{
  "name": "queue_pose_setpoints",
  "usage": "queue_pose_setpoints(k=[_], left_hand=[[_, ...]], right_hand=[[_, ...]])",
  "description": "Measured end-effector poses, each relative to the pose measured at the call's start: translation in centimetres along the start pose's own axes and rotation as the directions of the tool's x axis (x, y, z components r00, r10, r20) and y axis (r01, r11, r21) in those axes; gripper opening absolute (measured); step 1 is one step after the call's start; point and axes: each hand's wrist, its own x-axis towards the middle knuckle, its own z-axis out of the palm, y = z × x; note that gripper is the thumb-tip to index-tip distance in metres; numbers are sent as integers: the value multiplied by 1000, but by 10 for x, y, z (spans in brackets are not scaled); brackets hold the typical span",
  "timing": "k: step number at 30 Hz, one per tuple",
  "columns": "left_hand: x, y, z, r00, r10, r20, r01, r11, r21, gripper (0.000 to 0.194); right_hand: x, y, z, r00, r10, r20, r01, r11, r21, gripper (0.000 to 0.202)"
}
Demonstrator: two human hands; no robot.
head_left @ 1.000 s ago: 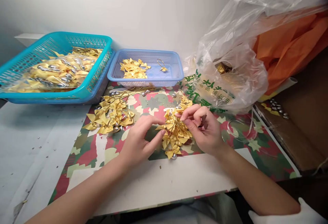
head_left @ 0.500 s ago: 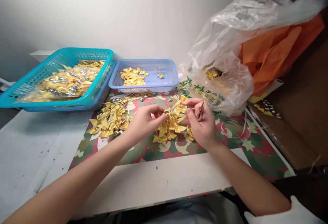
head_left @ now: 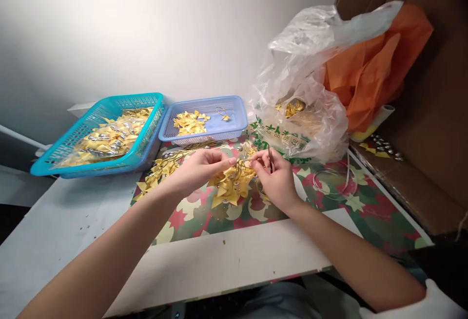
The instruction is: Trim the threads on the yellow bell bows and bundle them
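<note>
My left hand [head_left: 209, 168] is closed, thumb and forefinger pinching gold ties at the top of a bunch of yellow ribbon bows [head_left: 231, 187]. The bows have small silver bells among them and lie just below my fingertips, over the patterned sheet. My right hand [head_left: 277, 178] is closed close beside it, its fingertips meeting at the gold strands. A slim dark metal tool [head_left: 271, 159] sticks up from between its fingers; the tool's exact kind is hard to make out. More yellow bows [head_left: 158, 175] with gold ties lie left, partly behind my left hand.
A turquoise basket [head_left: 47, 167] of bows and silver bells stands at left. Behind my hands, a blue basket [head_left: 238, 114] holds yellow bows. A clear plastic bag [head_left: 329, 129] and an orange bag [head_left: 369, 70] sit at right by cardboard [head_left: 427, 163]. Clear cord [head_left: 334, 182] lies coiled nearby.
My view has shifted, so the baskets sit lower in the picture and the bags farther left. My hands have drawn closer together, with the right fingertips now at the strands by my left fingertips.
</note>
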Motion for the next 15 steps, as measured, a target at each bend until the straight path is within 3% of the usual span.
queue_pose_setpoints(k=[3, 6, 11, 15], left_hand=[[2, -8, -4, 999, -34, 35, 39, 988, -147, 38], [3, -12, -7, 1000, -5, 24, 9, 989, -149, 35], [-2, -16, -7, 994, 90, -58, -81, 986, 149, 32], [-9, -19, 1, 946, 289, -147, -211, 893, 398, 23]], right_hand=[[5, 1, -3, 997, 60, -54, -54, 993, 103, 31], [7, 2, -5, 993, 66, -99, -53, 990, 127, 30], [7, 1, -6, 976, -36, -212, 53, 996, 73, 30], [4, -2, -4, 973, -137, -185, 142, 990, 14, 31]])
